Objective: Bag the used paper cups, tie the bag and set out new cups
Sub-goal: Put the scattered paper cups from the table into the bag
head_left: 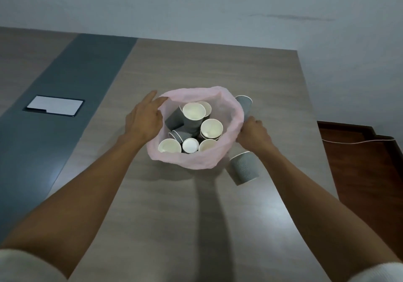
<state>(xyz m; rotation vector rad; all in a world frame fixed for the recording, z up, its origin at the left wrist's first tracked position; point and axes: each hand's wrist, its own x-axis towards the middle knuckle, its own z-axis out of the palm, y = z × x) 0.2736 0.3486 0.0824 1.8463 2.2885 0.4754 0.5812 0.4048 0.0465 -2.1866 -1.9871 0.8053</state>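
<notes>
A thin pink plastic bag (192, 162) stands open on the table, its mouth facing up. Inside lie several grey paper cups (194, 113) with white insides, some upright, some tipped. My left hand (145, 119) rests against the bag's left rim, fingers extended along it. My right hand (254, 133) pinches the right rim. Outside the bag, one grey cup (245, 105) stands just behind my right hand and another grey cup (244, 168) with a wavy pattern stands beside my right wrist.
The wooden table (218, 63) has a dark blue-grey strip (72, 81) on the left holding a flat white cover plate (54, 105). The table's right edge drops to a reddish-brown floor (366, 172) where a white cable (357, 142) lies. A pale wall rises behind.
</notes>
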